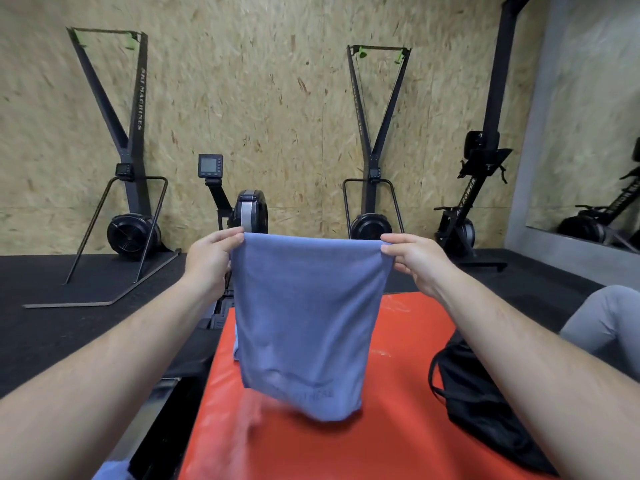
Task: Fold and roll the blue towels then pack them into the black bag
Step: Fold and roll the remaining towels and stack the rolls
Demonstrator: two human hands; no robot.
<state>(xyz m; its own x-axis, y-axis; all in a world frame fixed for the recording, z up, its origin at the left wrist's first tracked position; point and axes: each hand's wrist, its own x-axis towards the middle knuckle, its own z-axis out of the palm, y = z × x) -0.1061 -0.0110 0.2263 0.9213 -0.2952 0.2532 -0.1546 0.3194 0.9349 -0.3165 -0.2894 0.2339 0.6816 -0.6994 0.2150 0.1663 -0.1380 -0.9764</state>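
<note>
A blue towel (306,323) hangs in the air in front of me, folded over along its top edge. My left hand (211,259) pinches its top left corner and my right hand (417,259) pinches its top right corner. The towel's lower end droops onto the red mat (398,438). A black bag (485,407) lies slumped on the right side of the mat, under my right forearm. Another bit of blue cloth (110,471) shows at the bottom left edge, mostly cut off. A little more blue cloth (236,344) peeks out behind the hanging towel's left edge.
The red mat sits on a black rubber floor (69,327). Ski machines (131,188) and rowers (464,216) stand along the chipboard wall behind. A grey-clad knee (606,323) is at the right. A mirror (595,133) covers the right wall.
</note>
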